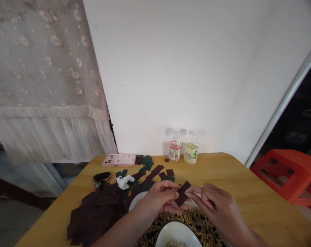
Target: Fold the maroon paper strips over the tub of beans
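Between my two hands is a dark brown rectangular piece (183, 194), thin and flat like cloth or card. My left hand (163, 196) grips its left side between thumb and fingers. At its right edge, my right hand (214, 202) pinches with thumb and forefinger. Under my hands lies a layer of small yellowish and dark beads (155, 229). A white bowl (178, 230) with small pale bits in it sits among them. The rim of another white dish (136, 201) shows behind my left forearm. A large heap of dark brown pieces (94, 212) spreads to the left.
On the wooden table (248, 192) lie a pink-cased phone (119, 160), a crumpled white tissue (124, 181), a dark key fob (102, 176) and scattered green pieces (146, 162). Two bottles, a red-labelled one (174, 150) and a green-labelled one (191, 151), stand by the wall. An orange stool (289, 175) is at right.
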A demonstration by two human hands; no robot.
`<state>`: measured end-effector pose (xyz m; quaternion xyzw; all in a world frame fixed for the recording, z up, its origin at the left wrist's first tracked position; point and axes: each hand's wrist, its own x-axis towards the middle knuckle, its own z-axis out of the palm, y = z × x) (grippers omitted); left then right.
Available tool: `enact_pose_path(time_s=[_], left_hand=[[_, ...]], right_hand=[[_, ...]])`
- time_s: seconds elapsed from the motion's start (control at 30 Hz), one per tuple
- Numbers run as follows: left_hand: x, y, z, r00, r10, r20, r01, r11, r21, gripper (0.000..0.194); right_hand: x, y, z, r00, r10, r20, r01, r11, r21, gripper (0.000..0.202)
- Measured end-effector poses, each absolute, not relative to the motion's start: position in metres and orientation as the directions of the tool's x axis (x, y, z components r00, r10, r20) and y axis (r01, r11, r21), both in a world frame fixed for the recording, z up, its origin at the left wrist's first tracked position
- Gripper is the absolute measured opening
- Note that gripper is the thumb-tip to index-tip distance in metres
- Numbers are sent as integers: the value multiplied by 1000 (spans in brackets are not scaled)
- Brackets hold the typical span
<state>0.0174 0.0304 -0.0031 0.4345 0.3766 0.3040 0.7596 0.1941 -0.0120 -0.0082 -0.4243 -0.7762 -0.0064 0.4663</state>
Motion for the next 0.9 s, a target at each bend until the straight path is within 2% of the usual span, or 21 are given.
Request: enact_pose_path(time_s=[0.13, 0.27, 0.4, 0.63, 0.8, 0.9], left_hand=[[16, 30, -3, 528, 794, -301, -120, 420, 899, 32], [16, 28, -2, 537, 787, -305, -115, 427, 897, 32], [17, 28, -1, 555, 772, -310, -96, 429, 898, 32], [17, 28, 1, 543, 781, -309, -104, 428, 898, 32], [17, 28, 2, 532, 786, -314, -106, 430, 896, 32], [17, 28, 2, 536, 785, -309, -112, 429, 896, 32]], right_hand=[[194, -13, -9, -280, 651, 706, 653, 668, -357, 33], [196, -12, -11, -227, 676, 701, 692, 618, -372, 29], [195, -11, -12, -266, 677, 686, 662, 646, -381, 25], [195, -11, -12, -188, 675, 713, 678, 615, -403, 32], [195, -11, -13, -266, 652, 710, 649, 666, -368, 34], [195, -11, -13, -239, 661, 711, 671, 642, -371, 35]])
